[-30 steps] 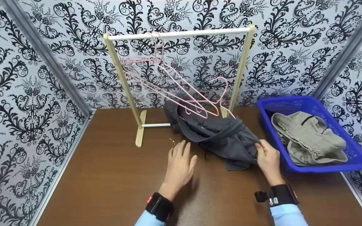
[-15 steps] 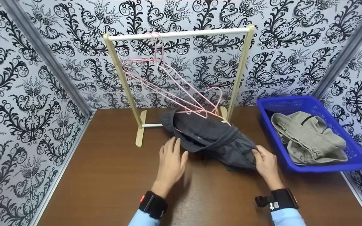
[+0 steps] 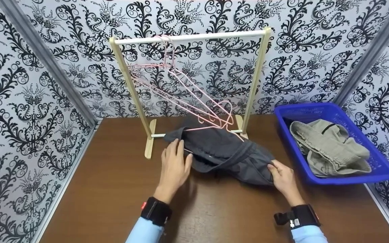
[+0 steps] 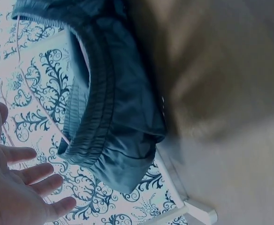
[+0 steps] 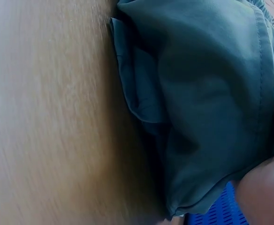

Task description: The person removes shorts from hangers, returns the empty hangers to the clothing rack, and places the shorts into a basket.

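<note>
Dark grey shorts (image 3: 214,140) with an elastic waistband (image 4: 99,93) are held at the right end by my right hand (image 3: 284,179), thumb and fingers pinching the cloth. Inside the open waist sits a pink hanger (image 3: 230,130), its hook and shoulders showing and its lower part hidden by cloth. My left hand (image 3: 174,168) is at the left end of the waistband. In the left wrist view, the fingers (image 4: 43,180) are spread and apart from the shorts. The right wrist view has the shorts' leg (image 5: 207,103) close up, with part of the right hand at the edge.
A small rack with a white rail (image 3: 194,37) and wooden posts (image 3: 257,81) stands behind the shorts. Pink hangers (image 3: 167,64) hang from its left part. On the right, a blue basket (image 3: 388,175) holds beige shorts (image 3: 329,145). The brown table (image 3: 113,195) lies below, patterned walls around.
My left hand has moved left and up to the waistband's end. The shorts and the hanger inside have come lower and toward the left. My right hand keeps its pinch, shifting slightly down.
</note>
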Available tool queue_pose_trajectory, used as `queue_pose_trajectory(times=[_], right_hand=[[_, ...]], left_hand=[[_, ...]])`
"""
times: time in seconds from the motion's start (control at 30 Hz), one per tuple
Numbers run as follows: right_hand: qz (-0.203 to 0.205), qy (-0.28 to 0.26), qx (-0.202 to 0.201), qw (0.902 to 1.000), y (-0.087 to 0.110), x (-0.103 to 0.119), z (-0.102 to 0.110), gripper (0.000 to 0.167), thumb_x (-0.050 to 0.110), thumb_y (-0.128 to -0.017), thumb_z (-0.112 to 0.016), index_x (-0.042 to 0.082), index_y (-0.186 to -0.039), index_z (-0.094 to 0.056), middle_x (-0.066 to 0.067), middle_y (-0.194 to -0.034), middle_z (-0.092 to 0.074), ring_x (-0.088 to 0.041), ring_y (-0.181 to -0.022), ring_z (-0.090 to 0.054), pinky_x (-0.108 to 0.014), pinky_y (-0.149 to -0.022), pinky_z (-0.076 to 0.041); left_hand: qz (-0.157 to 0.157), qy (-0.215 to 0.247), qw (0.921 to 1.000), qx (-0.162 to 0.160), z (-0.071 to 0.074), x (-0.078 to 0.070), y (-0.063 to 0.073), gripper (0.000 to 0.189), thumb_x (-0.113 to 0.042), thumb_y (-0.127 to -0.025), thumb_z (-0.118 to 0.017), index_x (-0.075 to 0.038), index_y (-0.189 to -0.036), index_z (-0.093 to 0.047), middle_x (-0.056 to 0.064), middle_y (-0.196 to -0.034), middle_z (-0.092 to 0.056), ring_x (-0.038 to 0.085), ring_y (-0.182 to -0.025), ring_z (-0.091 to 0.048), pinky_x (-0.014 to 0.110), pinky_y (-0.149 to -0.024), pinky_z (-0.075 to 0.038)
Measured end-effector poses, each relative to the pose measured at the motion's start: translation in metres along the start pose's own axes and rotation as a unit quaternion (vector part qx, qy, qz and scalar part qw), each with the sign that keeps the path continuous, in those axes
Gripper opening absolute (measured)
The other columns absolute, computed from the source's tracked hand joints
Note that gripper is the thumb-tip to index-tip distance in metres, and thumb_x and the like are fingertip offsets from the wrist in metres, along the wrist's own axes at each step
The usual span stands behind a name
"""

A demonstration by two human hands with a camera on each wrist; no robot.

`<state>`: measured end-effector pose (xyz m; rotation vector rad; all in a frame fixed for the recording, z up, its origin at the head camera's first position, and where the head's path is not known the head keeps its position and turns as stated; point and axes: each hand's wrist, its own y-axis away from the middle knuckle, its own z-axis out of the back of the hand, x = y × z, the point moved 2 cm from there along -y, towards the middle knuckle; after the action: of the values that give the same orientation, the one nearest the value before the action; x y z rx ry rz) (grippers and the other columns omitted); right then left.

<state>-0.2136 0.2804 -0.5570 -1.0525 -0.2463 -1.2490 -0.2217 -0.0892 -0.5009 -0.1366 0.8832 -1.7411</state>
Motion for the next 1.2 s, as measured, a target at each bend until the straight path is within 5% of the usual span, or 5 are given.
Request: queue_pose_trajectory(times=[0.23,0.5,0.8,1.2], right_hand=[[0.004,-0.009,0.025,0.9996,0.003,-0.002,-0.003,0.010,-0.001,-0.095,-0.066,0.005,-0.088,-0.068,-0.004,-0.080,-0.066,-0.007,-0.074,-0.054,-0.017,-0.069,-0.041],[0.040,0.000,0.039,0.9984,0.006,-0.001,-0.008,0.015,-0.004,-0.092,-0.067,0.007,-0.082,-0.064,-0.005,-0.080,-0.066,-0.011,-0.075,-0.059,-0.032,-0.068,-0.049],[0.053,-0.037,0.060,0.9961,0.008,-0.002,-0.014,0.024,-0.004,-0.093,-0.066,0.013,-0.077,-0.059,0.008,-0.072,-0.052,-0.004,-0.069,-0.044,-0.019,-0.063,-0.035],[0.055,-0.053,0.085,0.9935,0.009,0.002,-0.023,0.028,-0.003,-0.092,-0.068,0.016,-0.075,-0.057,0.011,-0.071,-0.050,-0.003,-0.069,-0.045,-0.021,-0.062,-0.036]], left_hand=[[0.019,-0.014,0.9997,-0.003,-0.003,0.015,-0.003,0.052,-0.022,-0.098,-0.064,0.009,-0.139,-0.055,0.030,-0.141,-0.054,0.046,-0.130,-0.051,0.063,-0.107,-0.038],[0.047,-0.019,0.9986,0.013,-0.010,0.029,0.002,0.052,-0.021,-0.099,-0.065,0.010,-0.139,-0.054,0.031,-0.141,-0.054,0.046,-0.131,-0.052,0.064,-0.108,-0.039],[0.093,0.008,0.9949,0.039,-0.009,0.038,0.006,0.054,-0.024,-0.101,-0.062,0.009,-0.143,-0.052,0.030,-0.143,-0.054,0.046,-0.134,-0.050,0.067,-0.111,-0.033],[0.133,0.010,0.9895,0.054,-0.011,0.055,0.015,0.054,-0.027,-0.102,-0.059,0.008,-0.143,-0.052,0.029,-0.136,-0.059,0.044,-0.131,-0.052,0.068,-0.111,-0.032]])
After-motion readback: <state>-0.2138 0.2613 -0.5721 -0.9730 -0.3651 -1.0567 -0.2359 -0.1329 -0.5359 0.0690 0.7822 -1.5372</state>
